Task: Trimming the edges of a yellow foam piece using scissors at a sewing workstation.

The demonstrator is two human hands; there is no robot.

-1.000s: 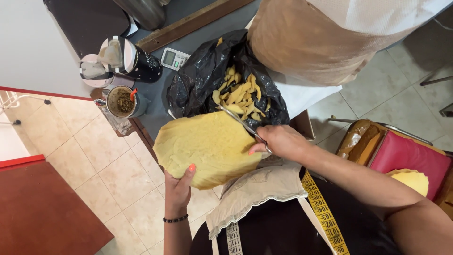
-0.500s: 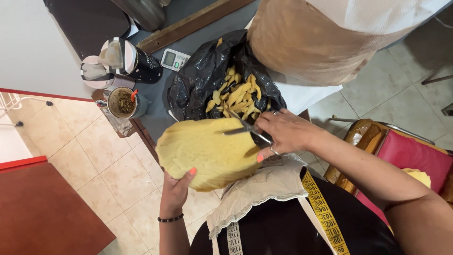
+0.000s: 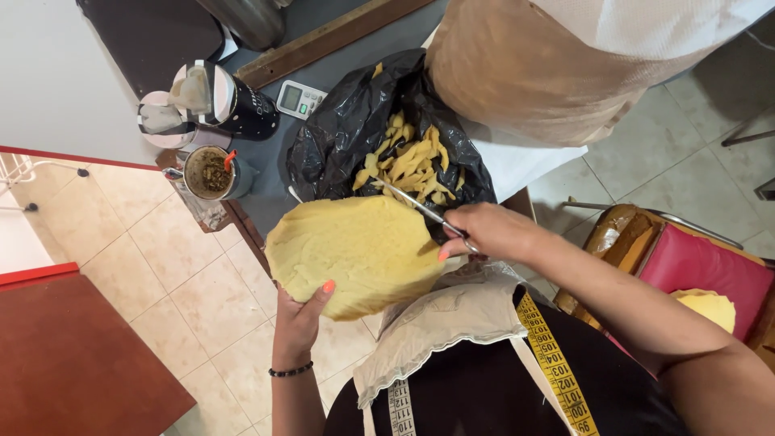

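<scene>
The right hand has its fingers closed through the handles of a pair of scissors, whose blades point up and left along the upper right edge of a yellow foam piece. The left hand grips that foam from below, thumb pressed on its face and the other fingers hidden behind it; the forearm rises straight up from the bottom of the view, with a dark bead bracelet at the wrist. The foam is held just in front of the table edge, below an open black plastic bag. The bag holds a heap of many yellow foam strips, too tangled to count. Left of it, one cup holds dark green matter and a straw. One yellow measuring tape hangs around the person's neck.
</scene>
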